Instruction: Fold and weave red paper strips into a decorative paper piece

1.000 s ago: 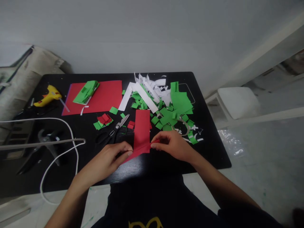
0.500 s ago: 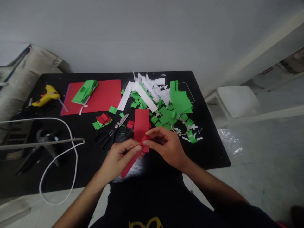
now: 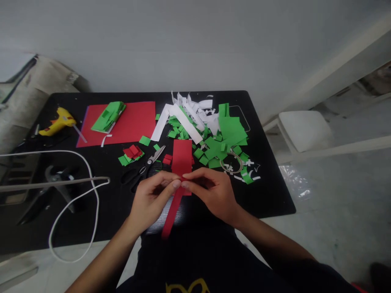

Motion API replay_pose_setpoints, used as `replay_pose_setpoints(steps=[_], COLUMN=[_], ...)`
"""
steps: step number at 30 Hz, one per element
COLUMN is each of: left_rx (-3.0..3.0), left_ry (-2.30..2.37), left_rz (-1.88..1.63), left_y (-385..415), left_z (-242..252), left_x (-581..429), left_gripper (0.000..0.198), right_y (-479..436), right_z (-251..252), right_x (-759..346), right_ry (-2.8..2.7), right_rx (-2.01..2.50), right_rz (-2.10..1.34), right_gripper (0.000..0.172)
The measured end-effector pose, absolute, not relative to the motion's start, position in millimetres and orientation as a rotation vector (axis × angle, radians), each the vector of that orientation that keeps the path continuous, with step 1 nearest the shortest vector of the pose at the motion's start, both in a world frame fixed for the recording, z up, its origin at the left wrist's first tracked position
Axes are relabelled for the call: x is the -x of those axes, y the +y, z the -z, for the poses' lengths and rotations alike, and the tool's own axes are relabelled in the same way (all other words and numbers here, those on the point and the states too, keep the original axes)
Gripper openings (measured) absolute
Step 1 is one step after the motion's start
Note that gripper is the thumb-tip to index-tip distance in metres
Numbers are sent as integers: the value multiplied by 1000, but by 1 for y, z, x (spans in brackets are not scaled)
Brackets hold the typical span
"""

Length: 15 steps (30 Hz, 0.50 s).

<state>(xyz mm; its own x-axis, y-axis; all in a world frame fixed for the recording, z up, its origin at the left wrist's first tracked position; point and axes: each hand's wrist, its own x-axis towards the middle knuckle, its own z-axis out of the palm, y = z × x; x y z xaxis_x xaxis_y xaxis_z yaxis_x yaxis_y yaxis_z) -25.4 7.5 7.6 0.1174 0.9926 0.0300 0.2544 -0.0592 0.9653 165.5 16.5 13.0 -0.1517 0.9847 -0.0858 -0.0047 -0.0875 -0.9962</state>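
Thumb and fingers of my left hand [image 3: 155, 196] pinch the upper end of a narrow red paper strip [image 3: 171, 215]. My right hand [image 3: 214, 192] pinches the same end from the other side, and the fingertips of both hands meet there. The strip's free length hangs down toward my lap. Beneath and beyond my fingers, a wider red paper piece [image 3: 182, 152] lies on the black table. Left of it rest black-handled scissors [image 3: 149, 162], blades partly apart, and a small red paper scrap [image 3: 167, 159]. The pinched end is mostly hidden by my fingers.
Green cut paper [image 3: 233, 130] and white paper strips [image 3: 189, 124] are heaped at the back. A roll of tape [image 3: 231, 162] lies right. On the left are a red sheet [image 3: 137, 122], green folded paper [image 3: 110, 116], a yellow glue gun [image 3: 59, 122] and a white cable [image 3: 97, 203].
My hands have drawn closer together, fingertips now meeting on the strip. Its free end has swung slightly right and lower, hanging more steeply.
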Motion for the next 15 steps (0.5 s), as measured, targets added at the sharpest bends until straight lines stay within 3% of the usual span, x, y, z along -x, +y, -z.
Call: replay_pose_setpoints(steps=[15], left_rx=[-1435], left_ry=[1329], left_rz=[-1150], left_y=[6], left_z=[-10], left_x=[18], left_gripper=[10], right_y=[16], right_z=[-19], right_x=[-163], right_ry=[-1144], right_rx=[1154], right_rz=[-1455], right_gripper=[16])
